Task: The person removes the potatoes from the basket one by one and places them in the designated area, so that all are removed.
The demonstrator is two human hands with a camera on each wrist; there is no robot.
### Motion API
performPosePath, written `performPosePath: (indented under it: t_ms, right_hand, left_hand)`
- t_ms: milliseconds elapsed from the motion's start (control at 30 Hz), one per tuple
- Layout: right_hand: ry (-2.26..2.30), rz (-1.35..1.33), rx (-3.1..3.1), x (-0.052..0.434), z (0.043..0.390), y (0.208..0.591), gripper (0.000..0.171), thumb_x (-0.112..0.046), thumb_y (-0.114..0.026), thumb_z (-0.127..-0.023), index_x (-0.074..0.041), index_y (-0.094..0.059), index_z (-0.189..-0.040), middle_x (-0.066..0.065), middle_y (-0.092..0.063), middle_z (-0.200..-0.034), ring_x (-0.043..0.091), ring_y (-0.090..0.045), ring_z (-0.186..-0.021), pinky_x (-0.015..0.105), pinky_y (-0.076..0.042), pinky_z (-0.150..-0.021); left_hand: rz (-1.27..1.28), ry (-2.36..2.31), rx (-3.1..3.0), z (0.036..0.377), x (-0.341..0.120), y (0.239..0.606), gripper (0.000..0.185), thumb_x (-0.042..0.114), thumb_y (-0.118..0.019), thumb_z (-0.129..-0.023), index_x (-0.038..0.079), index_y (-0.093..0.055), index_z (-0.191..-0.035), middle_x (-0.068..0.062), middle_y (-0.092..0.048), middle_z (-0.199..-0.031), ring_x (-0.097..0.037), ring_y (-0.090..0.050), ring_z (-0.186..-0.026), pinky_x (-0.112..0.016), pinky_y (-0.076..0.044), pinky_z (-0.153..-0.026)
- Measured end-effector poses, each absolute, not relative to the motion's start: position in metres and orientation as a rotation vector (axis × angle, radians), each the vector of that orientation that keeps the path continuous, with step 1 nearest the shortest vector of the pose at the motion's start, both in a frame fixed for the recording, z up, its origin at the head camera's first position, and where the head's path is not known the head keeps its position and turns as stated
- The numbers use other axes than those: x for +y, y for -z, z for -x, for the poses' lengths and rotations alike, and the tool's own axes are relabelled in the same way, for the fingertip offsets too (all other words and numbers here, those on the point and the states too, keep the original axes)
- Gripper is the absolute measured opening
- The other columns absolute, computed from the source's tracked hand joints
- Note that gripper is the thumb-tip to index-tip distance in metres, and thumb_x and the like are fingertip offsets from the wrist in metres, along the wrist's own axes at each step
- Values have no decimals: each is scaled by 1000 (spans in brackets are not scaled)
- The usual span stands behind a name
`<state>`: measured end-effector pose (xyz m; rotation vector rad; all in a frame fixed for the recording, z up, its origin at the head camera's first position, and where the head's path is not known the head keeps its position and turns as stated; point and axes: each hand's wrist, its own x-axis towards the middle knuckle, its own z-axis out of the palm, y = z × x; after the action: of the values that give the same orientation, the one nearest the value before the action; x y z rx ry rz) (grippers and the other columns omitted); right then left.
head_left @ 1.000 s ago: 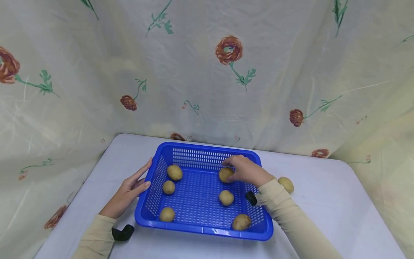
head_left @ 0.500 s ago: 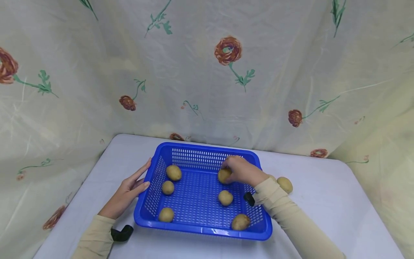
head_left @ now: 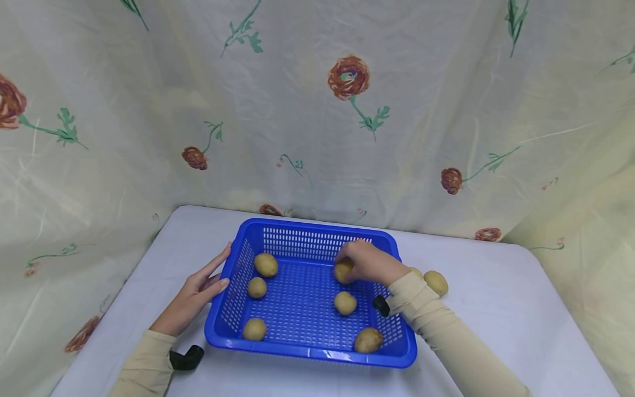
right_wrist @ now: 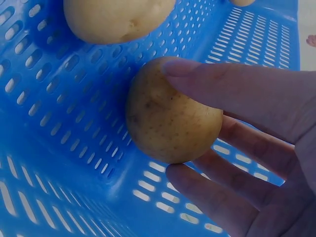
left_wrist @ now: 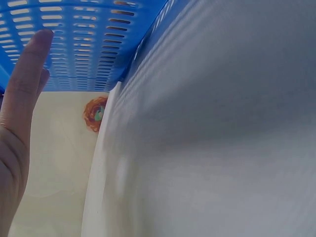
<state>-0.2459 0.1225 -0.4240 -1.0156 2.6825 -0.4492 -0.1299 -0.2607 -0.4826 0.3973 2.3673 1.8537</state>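
Right hand [head_left: 369, 262] inside the blue basket [head_left: 307, 350], near the far right corner, fingers curled round a potato [head_left: 342, 270]; thumb on top and fingers beneath, as seen from the right wrist [right_wrist: 170, 116]. Potato low in the basket, at or just above the perforated floor; contact with the floor cannot be told.

Left hand [head_left: 193, 298] flat against the outside of the basket's left wall, fingers straight and together, thumb tip at the rim. Same pose confirmed from the left wrist, fingers [left_wrist: 24, 74] alongside the slotted blue wall [left_wrist: 89, 44].

Five further potatoes loose on the basket floor: two at the left rear [head_left: 266, 264] [head_left: 257, 287], one at the left front [head_left: 254, 329], one at centre right [head_left: 345, 302], one at the right front [head_left: 368, 340]. One more potato [head_left: 436, 282] outside, on the white table [head_left: 521, 331], just right of the basket, near the right sleeve [head_left: 446, 336].

Black wrist devices at both forearms [head_left: 187, 357] [head_left: 381, 305]. Flowered cloth [head_left: 317, 110] hung behind and to both sides of the table.
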Motion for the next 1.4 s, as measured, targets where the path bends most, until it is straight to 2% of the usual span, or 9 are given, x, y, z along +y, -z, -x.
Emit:
performPosePath:
  t_ms: [300,467,533,700,800,900,1167,1267,1400]
  right_hand:
    - [426,1055,2653,121,246,425,37,-6,-87,-77,-1,-78,-112,10,-79,-108,17,-69,-93,32,-58,-80]
    - [401,1008,2640,119,245,423,37,-6,-87,-79,-2,-78,-115,10,-79,-113,19,-70,-99,35,-60,-85]
    - [404,973,2639,119,245,422,38,-6,-87,-79,-3,-78,-116,10,-78,-115,20,-71,-102,36,-60,-87]
    - [384,994,2644,119,244,422,38,-7,-87,-79,-3,-78,-116,9,-78,-114,20,-71,-102,36,-60,-88]
    - [370,1026,2641,119,244,422,38,-7,-87,-79,-3,-78,-116,9,-78,-114,20,-71,-102,37,-60,-88]
    - [364,1067,2640,119,244,422,38,-7,-87,-79,-2,-78,-116,10,-79,-113,21,-72,-101,37,-60,-88]
    - [352,1119,2636,120,244,421,37,-7,-86,-80,-2,-78,-115,10,-79,-112,20,-72,-100,36,-61,-87]
    - [360,1119,2643,121,243,420,37,-7,-87,-79,-2,-78,-114,10,-79,-112,21,-72,-101,37,-61,-88]
    - [378,1109,2644,122,242,420,38,-7,-87,-78,-2,-78,-115,10,-78,-111,21,-72,-100,37,-61,-88]
  left_hand:
    - [-382,-1831,2395,130,-260,483,66,25,-51,-110,25,-18,-167,-2,-9,-176,-44,-40,-149,-49,-45,-114]
    - [-380,-1825,2399,130,-260,483,65,25,-50,-110,25,-18,-167,-1,-9,-176,-42,-40,-150,-35,-45,-115]
    - [-378,-1823,2402,130,-260,483,65,26,-50,-110,26,-18,-167,-1,-9,-176,-41,-40,-150,-33,-43,-116]
    - [-376,-1822,2403,130,-260,482,66,26,-50,-110,25,-17,-167,-1,-9,-176,-41,-40,-150,-49,-38,-117]
    - [-376,-1820,2403,130,-260,483,66,26,-50,-110,25,-17,-167,-2,-9,-176,-42,-39,-150,-52,-36,-116]
    - [-375,-1816,2411,130,-260,483,65,26,-50,-110,26,-18,-167,-1,-9,-176,-42,-39,-150,-46,-39,-117]
    - [-377,-1834,2392,130,-261,485,65,26,-50,-110,27,-18,-167,-1,-9,-176,-42,-38,-150,-19,-42,-111]
    - [-377,-1843,2385,130,-260,485,66,25,-51,-110,26,-18,-167,-1,-9,-176,-42,-38,-150,-14,-42,-109]
    - [-375,-1832,2398,130,-260,484,66,25,-51,-110,25,-18,-167,-1,-9,-176,-42,-40,-149,-19,-45,-111]
